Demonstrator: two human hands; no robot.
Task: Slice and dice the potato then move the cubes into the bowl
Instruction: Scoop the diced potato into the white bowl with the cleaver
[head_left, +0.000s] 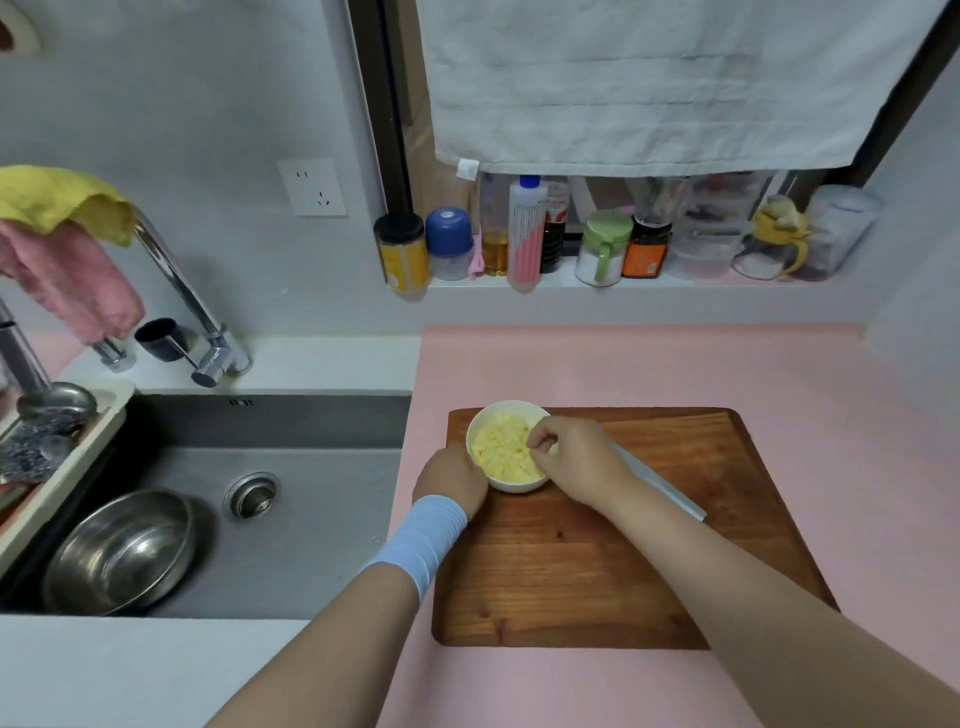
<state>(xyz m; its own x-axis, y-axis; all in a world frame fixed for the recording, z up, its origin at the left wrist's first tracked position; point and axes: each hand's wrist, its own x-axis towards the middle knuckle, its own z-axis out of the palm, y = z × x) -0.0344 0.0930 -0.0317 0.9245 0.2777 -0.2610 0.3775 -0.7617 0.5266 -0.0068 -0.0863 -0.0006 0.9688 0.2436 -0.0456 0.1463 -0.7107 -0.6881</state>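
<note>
A small white bowl (482, 422) full of pale yellow potato cubes (497, 447) stands at the far left corner of the wooden cutting board (597, 545). My left hand (451, 480) grips the bowl's near left side; a light blue band wraps that wrist. Over the bowl's right rim my right hand (574, 457) has its fingers curled and pinched together, seemingly on a few cubes. A knife (665, 491) lies flat on the board behind my right forearm, its near end partly hidden.
The board sits on a pink counter (805, 389). To the left is a steel sink (291, 493) holding a metal bowl (122, 551), with a faucet (176, 291) above. Several jars and bottles (524, 234) line the back ledge.
</note>
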